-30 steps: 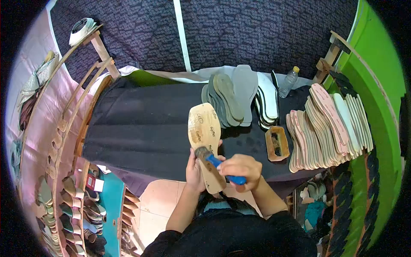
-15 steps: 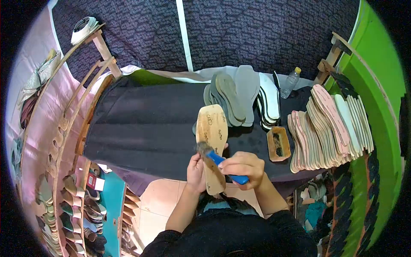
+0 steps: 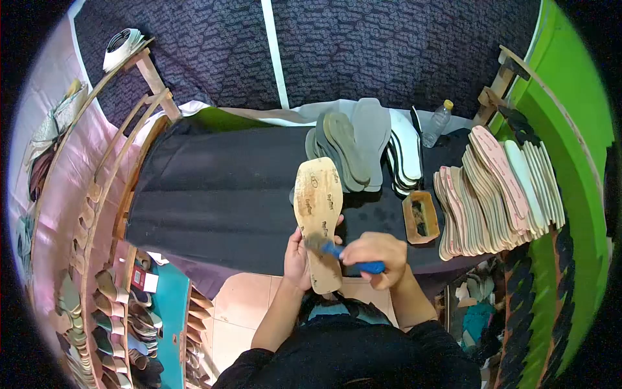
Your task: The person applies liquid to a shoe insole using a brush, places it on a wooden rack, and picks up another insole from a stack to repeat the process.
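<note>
A tan insole board (image 3: 319, 194) with dark printed marks is gripped at its narrow middle by my left hand (image 3: 297, 262), thumb at its left edge and fingertips showing at the right. My right hand (image 3: 376, 258) is closed round the blue handle of a paintbrush (image 3: 337, 249). The brush's dark bristles touch the lower half of the board. Right of my hands, a small open-topped box (image 3: 421, 218) with a dark-stained inside sits on the black-covered table (image 3: 214, 194).
Grey insoles (image 3: 346, 152) and white ones (image 3: 405, 152) lie behind the board. A clear bottle (image 3: 437, 123) with a yellow cap stands at the back. Stacked pink and beige insoles (image 3: 495, 188) fill the table's right side. Wooden racks (image 3: 97, 214) with shoe parts flank the left.
The brush has moved down the board toward my body, and its handle has swung flatter to the right. My left hand still grips the board in nearly the same place.
</note>
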Available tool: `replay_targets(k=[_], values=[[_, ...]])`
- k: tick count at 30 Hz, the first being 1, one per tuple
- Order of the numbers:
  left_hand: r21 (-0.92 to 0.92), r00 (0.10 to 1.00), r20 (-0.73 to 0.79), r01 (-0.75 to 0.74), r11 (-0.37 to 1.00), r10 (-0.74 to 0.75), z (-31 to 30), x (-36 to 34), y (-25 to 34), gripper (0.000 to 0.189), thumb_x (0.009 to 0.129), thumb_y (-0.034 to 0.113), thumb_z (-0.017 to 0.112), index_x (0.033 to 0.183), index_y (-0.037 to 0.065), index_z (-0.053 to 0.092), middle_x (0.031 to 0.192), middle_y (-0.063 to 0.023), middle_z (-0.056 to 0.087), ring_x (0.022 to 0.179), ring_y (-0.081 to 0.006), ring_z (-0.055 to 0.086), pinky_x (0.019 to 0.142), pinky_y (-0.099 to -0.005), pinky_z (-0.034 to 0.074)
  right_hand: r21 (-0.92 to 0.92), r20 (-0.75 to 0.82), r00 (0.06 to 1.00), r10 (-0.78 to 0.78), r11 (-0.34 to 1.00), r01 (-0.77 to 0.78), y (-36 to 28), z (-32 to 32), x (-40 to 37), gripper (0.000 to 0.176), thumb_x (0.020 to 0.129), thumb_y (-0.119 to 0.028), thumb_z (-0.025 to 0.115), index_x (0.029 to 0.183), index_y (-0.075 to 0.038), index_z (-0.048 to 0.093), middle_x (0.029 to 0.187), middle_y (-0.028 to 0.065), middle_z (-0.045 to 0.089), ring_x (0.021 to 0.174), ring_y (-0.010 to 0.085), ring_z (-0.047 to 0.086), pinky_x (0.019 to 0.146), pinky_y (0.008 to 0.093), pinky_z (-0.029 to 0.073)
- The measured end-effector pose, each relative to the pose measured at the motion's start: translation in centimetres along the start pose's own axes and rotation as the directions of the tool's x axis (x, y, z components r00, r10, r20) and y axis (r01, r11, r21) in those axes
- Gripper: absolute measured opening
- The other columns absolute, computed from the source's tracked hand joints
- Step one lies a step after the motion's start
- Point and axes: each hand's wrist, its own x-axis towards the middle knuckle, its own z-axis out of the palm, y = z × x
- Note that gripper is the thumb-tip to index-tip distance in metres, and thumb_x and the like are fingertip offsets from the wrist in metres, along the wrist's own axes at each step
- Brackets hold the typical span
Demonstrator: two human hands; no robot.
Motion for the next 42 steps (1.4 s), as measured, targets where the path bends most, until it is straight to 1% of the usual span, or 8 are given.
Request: replay_targets(k=[3,5,9,15,23,31,36,42], values=[[0.097,0.975,-0.223,0.010,0.995,0.012,0.2,0.0,-0.2,0.054,0.094,0.040,0.017,0.135,0.007,0.032,0.131,-0.0171,0.042,0.100,-0.0265,0.055,0.083,-0.0409,0.048,-0.310,0.009,0.998,-0.059,0.949,0.058,0.4,-0.9,0.8,0.016,0.073,-0.013,0.058,0.079,0.001,0.065,0.077,0.0137,0.065,0.059,0.0236,0.063,0.049,0.0307,0.046],[0.144,0.967,-0.253,-0.002,0.990,0.039,-0.3,0.0,-0.2,0.055,0.094,0.040,0.020,0.139,0.008,0.025,0.136,-0.0178,0.037,0.114,-0.0295,0.049,0.095,-0.0425,0.042,-0.261,0.030,0.998,-0.059,0.963,0.065,0.2,-1.0,0.6,0.016,0.071,-0.012,0.058,0.078,0.001,0.065,0.076,0.0135,0.065,0.058,0.0235,0.062,0.048,0.0300,0.045],[0.119,0.985,-0.146,-0.073,0.990,0.090,0.2,0.5,0.4,0.057,0.094,0.043,0.018,0.139,0.009,0.025,0.136,-0.0155,0.038,0.110,-0.0260,0.052,0.090,-0.0391,0.046,0.042,0.165,0.985,0.042,0.998,-0.050,-0.8,-0.6,-0.5,0.014,0.064,-0.008,0.058,0.072,0.001,0.065,0.068,0.0128,0.064,0.056,0.0238,0.063,0.049,0.0291,0.047],[0.204,0.960,-0.239,-0.099,0.974,0.148,1.2,0.5,0.5,0.057,0.095,0.043,0.016,0.138,0.007,0.027,0.134,-0.0152,0.041,0.110,-0.0238,0.051,0.087,-0.0358,0.047,-0.210,-0.001,1.000,-0.019,0.977,0.019,0.4,-0.5,0.5,0.017,0.075,-0.013,0.056,0.078,0.001,0.064,0.074,0.0132,0.064,0.057,0.0237,0.061,0.049,0.0301,0.046],[0.079,0.966,-0.207,-0.141,0.987,0.155,0.0,0.5,1.3,0.058,0.095,0.044,0.018,0.138,0.006,0.025,0.136,-0.0156,0.038,0.114,-0.0247,0.048,0.094,-0.0345,0.043,0.034,0.140,0.989,0.038,0.998,-0.043,-0.4,0.1,-0.1,0.012,0.071,-0.008,0.055,0.072,0.001,0.063,0.069,0.0130,0.063,0.052,0.0226,0.059,0.047,0.0287,0.045],[0.067,0.940,-0.301,-0.144,0.987,0.158,-0.1,0.2,1.3,0.056,0.095,0.042,0.020,0.139,0.007,0.024,0.137,-0.0162,0.035,0.123,-0.0283,0.040,0.100,-0.0413,0.037,-0.250,0.025,1.000,-0.011,0.968,0.017,1.6,0.8,0.6,0.017,0.078,-0.016,0.057,0.080,0.000,0.063,0.079,0.0157,0.063,0.059,0.0239,0.060,0.050,0.0298,0.045],[0.096,0.953,-0.246,-0.158,0.983,0.177,0.2,0.4,1.5,0.057,0.095,0.043,0.017,0.139,0.007,0.026,0.136,-0.0149,0.038,0.125,-0.0259,0.038,0.102,-0.0384,0.033,0.028,0.113,0.994,0.014,0.999,-0.018,0.6,0.7,0.1,0.020,0.080,-0.015,0.053,0.077,0.003,0.061,0.068,0.0137,0.062,0.053,0.0236,0.058,0.045,0.0287,0.043],[0.213,0.968,-0.187,-0.126,0.969,0.167,0.1,0.4,1.5,0.058,0.095,0.043,0.014,0.139,0.007,0.025,0.136,-0.0136,0.038,0.125,-0.0264,0.038,0.101,-0.0349,0.035,-0.145,-0.026,1.000,0.017,0.989,-0.021,1.3,0.8,0.4,0.016,0.078,-0.013,0.056,0.079,0.002,0.061,0.073,0.0132,0.063,0.060,0.0239,0.061,0.052,0.0288,0.046]])
